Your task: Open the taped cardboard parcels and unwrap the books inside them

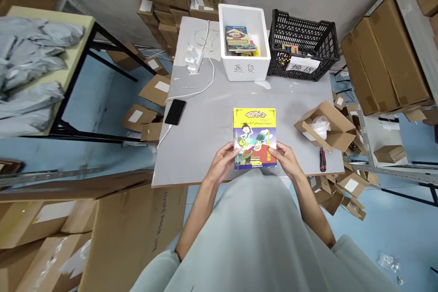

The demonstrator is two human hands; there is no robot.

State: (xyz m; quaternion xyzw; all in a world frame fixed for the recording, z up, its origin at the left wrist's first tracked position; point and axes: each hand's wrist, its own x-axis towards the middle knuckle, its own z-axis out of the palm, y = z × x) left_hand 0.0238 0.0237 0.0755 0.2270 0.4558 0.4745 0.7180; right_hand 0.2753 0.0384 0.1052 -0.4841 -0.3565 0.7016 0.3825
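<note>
Between my two hands is a children's book (255, 139) with a yellow and purple cartoon cover facing up, at the front of the grey table (205, 123). My left hand (224, 159) grips its lower left edge, the thumb lying on the cover. On the lower right edge my right hand (285, 157) does the same, fingers hidden beneath. Right of the book stands an opened small cardboard box (337, 125) with clear plastic inside. A red and black utility knife (322, 159) lies just in front of that box.
At the table's back are a white foam box (246, 68) holding several books and a black plastic crate (301, 32) with a paper label. A phone (175, 112) and a power strip (194, 59) with white cables lie on the left. Cardboard boxes (386, 54) surround the table.
</note>
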